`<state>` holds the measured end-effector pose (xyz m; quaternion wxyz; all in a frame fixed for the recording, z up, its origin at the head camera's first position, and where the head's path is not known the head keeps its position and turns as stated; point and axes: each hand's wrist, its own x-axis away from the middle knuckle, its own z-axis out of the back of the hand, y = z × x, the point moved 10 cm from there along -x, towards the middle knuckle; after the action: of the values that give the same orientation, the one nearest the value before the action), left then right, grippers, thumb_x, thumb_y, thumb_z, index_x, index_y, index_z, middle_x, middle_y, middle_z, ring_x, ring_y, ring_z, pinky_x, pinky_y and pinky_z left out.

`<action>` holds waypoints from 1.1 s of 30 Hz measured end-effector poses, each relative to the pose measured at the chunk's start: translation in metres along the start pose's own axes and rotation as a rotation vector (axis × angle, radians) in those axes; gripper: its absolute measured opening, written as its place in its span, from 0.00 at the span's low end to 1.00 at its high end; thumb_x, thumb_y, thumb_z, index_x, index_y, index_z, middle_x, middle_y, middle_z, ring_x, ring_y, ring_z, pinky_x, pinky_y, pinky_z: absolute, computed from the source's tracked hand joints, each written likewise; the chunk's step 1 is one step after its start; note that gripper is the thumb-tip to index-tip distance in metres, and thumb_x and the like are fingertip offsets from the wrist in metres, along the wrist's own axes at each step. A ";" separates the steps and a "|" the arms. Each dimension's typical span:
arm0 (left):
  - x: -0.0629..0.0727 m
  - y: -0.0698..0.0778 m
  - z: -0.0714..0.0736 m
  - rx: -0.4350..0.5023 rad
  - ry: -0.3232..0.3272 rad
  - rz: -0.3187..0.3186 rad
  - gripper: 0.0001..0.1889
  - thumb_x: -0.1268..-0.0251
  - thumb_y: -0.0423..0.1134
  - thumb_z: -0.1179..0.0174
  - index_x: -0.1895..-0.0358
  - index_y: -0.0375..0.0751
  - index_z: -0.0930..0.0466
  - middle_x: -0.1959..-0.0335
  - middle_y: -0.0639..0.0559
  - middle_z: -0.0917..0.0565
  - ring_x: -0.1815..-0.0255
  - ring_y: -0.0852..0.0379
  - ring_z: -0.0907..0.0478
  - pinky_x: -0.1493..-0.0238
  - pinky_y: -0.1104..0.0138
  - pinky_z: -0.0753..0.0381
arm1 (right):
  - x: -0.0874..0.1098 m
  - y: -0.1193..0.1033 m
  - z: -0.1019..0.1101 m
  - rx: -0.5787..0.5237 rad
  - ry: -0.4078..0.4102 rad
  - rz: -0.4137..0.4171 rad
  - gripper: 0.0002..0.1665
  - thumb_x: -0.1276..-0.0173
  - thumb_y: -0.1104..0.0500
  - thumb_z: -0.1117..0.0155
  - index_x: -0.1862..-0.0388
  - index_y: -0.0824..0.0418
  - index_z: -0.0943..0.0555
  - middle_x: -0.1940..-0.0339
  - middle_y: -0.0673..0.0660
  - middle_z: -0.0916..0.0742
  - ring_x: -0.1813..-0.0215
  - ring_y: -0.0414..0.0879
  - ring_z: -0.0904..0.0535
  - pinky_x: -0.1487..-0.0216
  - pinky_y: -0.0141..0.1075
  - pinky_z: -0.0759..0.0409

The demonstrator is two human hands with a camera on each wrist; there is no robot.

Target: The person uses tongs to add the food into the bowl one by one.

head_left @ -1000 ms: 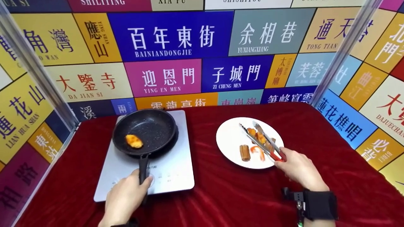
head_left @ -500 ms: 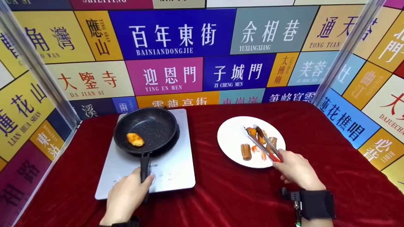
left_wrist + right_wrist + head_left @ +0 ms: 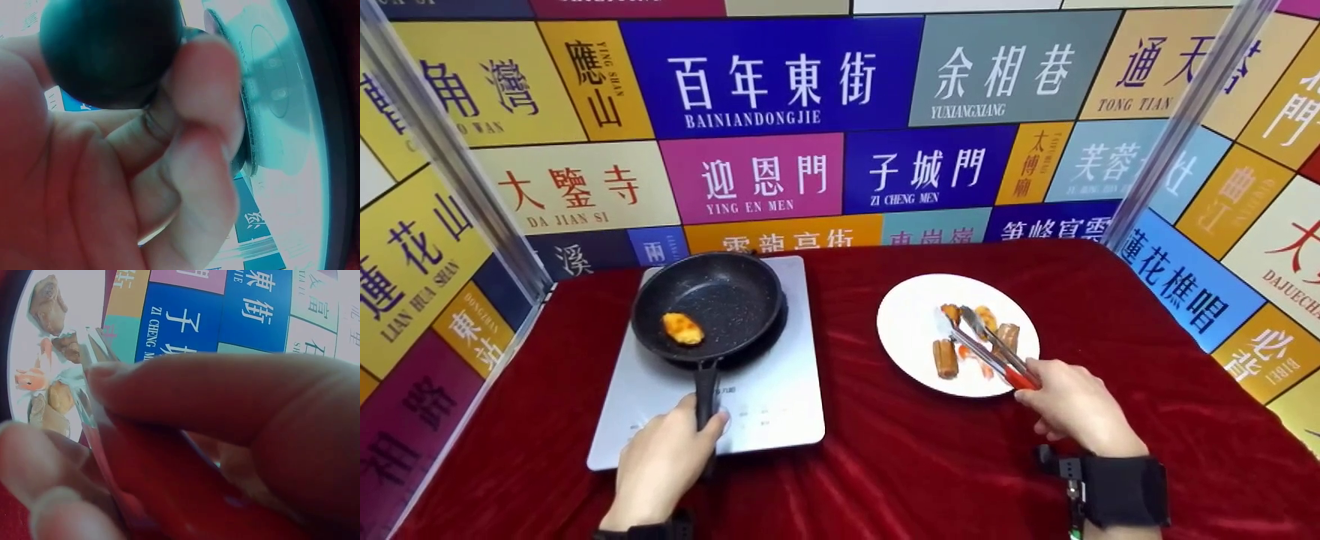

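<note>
My left hand (image 3: 667, 454) grips the black handle (image 3: 706, 397) of a frying pan (image 3: 727, 300); the left wrist view shows fingers curled round the handle's end. One browned yellow piece of food (image 3: 682, 328) lies at the pan's lower left. My right hand (image 3: 1076, 401) holds metal tongs (image 3: 986, 350) by their red grips, tips low over a white plate (image 3: 900, 337). Near the tips lies an orange-brown piece (image 3: 951, 312), with a yellow piece (image 3: 986, 319) just outside the right arm. Brown sausage-like pieces (image 3: 946, 358) and red-and-white strips (image 3: 987, 370) share the plate.
The pan sits on a silver induction cooker (image 3: 787, 405). Dark red velvet cloth (image 3: 870, 465) covers the table. Upright panels with coloured signs (image 3: 780, 82) enclose the back and sides, with metal posts (image 3: 1192, 112) at the corners.
The tongs' arms have drawn closer together, and their tips have shifted slightly down. One yellow piece now lies outside them. The left hand and pan stay in place.
</note>
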<state>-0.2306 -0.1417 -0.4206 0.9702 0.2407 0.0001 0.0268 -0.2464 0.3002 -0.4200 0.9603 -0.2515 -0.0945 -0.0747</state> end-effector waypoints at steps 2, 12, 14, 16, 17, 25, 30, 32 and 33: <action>0.000 0.001 0.001 0.000 0.006 -0.007 0.18 0.41 0.55 0.48 0.59 0.44 0.25 0.66 0.44 0.18 0.67 0.41 0.22 0.74 0.49 0.32 | 0.001 -0.001 0.001 0.017 0.007 0.012 0.25 0.41 0.61 0.41 0.44 0.62 0.30 0.74 0.58 0.21 0.85 0.44 0.23 0.84 0.35 0.26; -0.001 0.001 -0.001 -0.005 -0.009 -0.003 0.19 0.41 0.54 0.49 0.58 0.43 0.25 0.67 0.45 0.19 0.69 0.43 0.22 0.74 0.50 0.32 | -0.001 -0.007 0.002 0.053 0.045 0.068 0.26 0.44 0.64 0.40 0.43 0.57 0.27 0.80 0.54 0.21 0.85 0.44 0.24 0.83 0.36 0.27; -0.001 0.001 -0.001 -0.007 -0.013 -0.001 0.19 0.41 0.55 0.49 0.57 0.43 0.25 0.67 0.45 0.19 0.68 0.43 0.22 0.73 0.50 0.32 | -0.002 -0.007 0.002 0.055 0.044 0.067 0.25 0.43 0.64 0.40 0.43 0.57 0.26 0.80 0.55 0.21 0.85 0.44 0.24 0.83 0.36 0.27; -0.001 0.001 -0.001 -0.006 -0.013 -0.001 0.19 0.41 0.55 0.49 0.57 0.43 0.25 0.67 0.45 0.19 0.68 0.43 0.22 0.73 0.50 0.32 | -0.002 -0.008 0.001 0.049 0.043 0.065 0.25 0.42 0.63 0.41 0.44 0.57 0.26 0.79 0.55 0.21 0.85 0.44 0.24 0.83 0.36 0.27; 0.000 0.001 -0.001 -0.006 -0.013 0.000 0.20 0.41 0.55 0.49 0.57 0.43 0.25 0.67 0.45 0.19 0.68 0.43 0.22 0.73 0.50 0.32 | -0.002 -0.008 0.001 0.044 0.041 0.063 0.25 0.42 0.63 0.41 0.44 0.58 0.26 0.78 0.56 0.21 0.86 0.44 0.23 0.83 0.36 0.27; 0.000 0.000 -0.001 -0.002 -0.015 0.007 0.19 0.41 0.55 0.49 0.58 0.44 0.25 0.68 0.46 0.19 0.69 0.45 0.23 0.74 0.51 0.32 | -0.005 -0.010 -0.003 0.024 0.036 0.079 0.26 0.39 0.60 0.42 0.40 0.59 0.30 0.77 0.56 0.21 0.86 0.44 0.24 0.84 0.36 0.26; 0.000 0.000 0.000 -0.004 0.000 0.003 0.19 0.41 0.55 0.48 0.58 0.44 0.25 0.67 0.45 0.19 0.68 0.43 0.22 0.73 0.50 0.32 | -0.006 -0.014 -0.002 0.022 0.070 0.119 0.25 0.37 0.59 0.44 0.40 0.61 0.31 0.81 0.54 0.22 0.87 0.43 0.25 0.84 0.36 0.27; 0.000 0.002 0.000 -0.003 0.010 -0.004 0.19 0.41 0.55 0.48 0.58 0.44 0.25 0.67 0.44 0.19 0.68 0.42 0.22 0.73 0.49 0.32 | -0.005 -0.015 -0.001 0.025 0.082 0.136 0.26 0.36 0.59 0.44 0.39 0.62 0.32 0.81 0.53 0.22 0.88 0.42 0.25 0.84 0.36 0.27; 0.000 0.002 0.000 -0.002 0.014 -0.006 0.19 0.41 0.55 0.48 0.58 0.44 0.25 0.68 0.44 0.19 0.69 0.42 0.22 0.73 0.49 0.32 | -0.005 -0.016 0.000 0.028 0.086 0.141 0.26 0.36 0.59 0.44 0.39 0.62 0.32 0.81 0.53 0.22 0.88 0.42 0.25 0.84 0.36 0.27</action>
<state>-0.2306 -0.1397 -0.4197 0.9705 0.2397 0.0079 0.0256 -0.2546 0.2872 -0.4139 0.9698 -0.2406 -0.0365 -0.0163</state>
